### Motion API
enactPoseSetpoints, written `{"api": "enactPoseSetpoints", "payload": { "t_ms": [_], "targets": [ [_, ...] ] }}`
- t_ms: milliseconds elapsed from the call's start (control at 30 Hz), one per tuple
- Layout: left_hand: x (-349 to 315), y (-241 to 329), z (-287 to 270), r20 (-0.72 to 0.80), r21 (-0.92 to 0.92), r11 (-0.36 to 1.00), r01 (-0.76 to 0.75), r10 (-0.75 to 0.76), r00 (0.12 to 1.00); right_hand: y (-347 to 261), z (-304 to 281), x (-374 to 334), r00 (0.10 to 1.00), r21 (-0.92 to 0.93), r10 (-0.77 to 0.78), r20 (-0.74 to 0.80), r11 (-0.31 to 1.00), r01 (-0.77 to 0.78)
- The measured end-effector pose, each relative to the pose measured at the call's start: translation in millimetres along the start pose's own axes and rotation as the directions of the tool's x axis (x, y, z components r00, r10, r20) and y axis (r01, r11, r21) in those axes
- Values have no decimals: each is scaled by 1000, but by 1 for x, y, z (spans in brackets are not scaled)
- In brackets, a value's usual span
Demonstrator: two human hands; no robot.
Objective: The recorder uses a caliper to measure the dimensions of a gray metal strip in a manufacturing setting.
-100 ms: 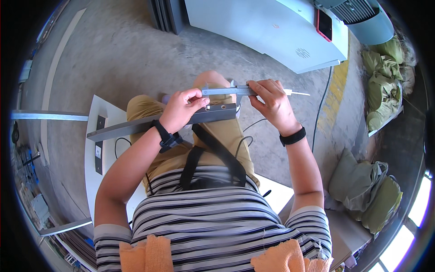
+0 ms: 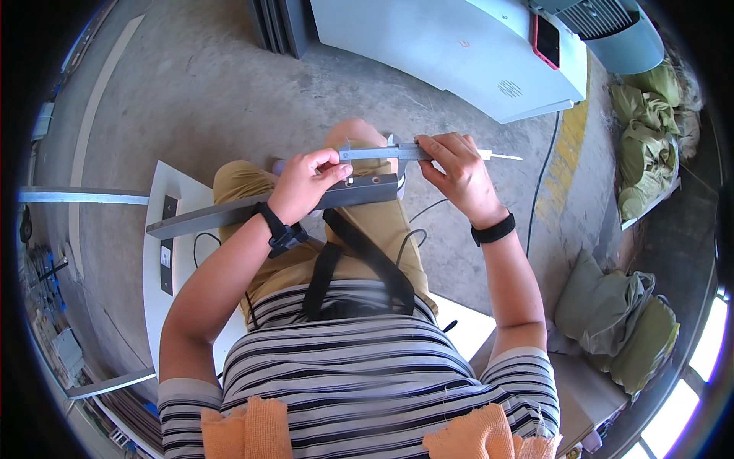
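Note:
A metal vernier caliper (image 2: 382,153) is held level in front of me, its slide drawn out and its thin depth rod sticking out on the right. My right hand (image 2: 457,167) is closed round the slide end. At the other end, my left hand (image 2: 307,182) pinches the caliper by its fixed jaw between thumb and fingers. Just below the caliper, a dark grey rectangular metal tube (image 2: 359,193) lies slantwise across my lap. Two round holes show near its right end. My left wrist and forearm pass over the tube.
A white board (image 2: 162,321) is under the tube's left end. Ahead stands a pale blue cabinet (image 2: 451,57) with a red-edged phone (image 2: 546,42) on it. Green sacks (image 2: 646,145) line the right side. A black cable (image 2: 541,183) runs over the concrete floor (image 2: 191,92).

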State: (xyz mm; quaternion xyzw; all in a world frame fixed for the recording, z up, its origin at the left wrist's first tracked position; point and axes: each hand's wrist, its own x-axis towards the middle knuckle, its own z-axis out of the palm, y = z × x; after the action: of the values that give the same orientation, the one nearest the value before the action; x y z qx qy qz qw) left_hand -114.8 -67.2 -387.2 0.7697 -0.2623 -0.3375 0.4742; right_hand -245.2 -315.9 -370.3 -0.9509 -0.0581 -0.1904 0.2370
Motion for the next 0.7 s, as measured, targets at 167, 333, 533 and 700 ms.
{"api": "enactPoseSetpoints", "payload": {
  "t_ms": [167,333,533,700],
  "targets": [
    [1,-3,1,-18,-2,999,-35,35,999,1,1,0,1000,-3,4,4,1000,-4],
    [2,-2,1,-34,-1,999,-51,51,998,1,2,1,1000,-3,-4,-5,1000,4],
    [4,-4,1,-35,46,999,16,-15,999,2,4,2,1000,1,13,16,1000,-13],
    [4,-4,2,-33,39,999,26,-24,999,2,4,3,1000,10,-4,-3,1000,4]
  ]
}}
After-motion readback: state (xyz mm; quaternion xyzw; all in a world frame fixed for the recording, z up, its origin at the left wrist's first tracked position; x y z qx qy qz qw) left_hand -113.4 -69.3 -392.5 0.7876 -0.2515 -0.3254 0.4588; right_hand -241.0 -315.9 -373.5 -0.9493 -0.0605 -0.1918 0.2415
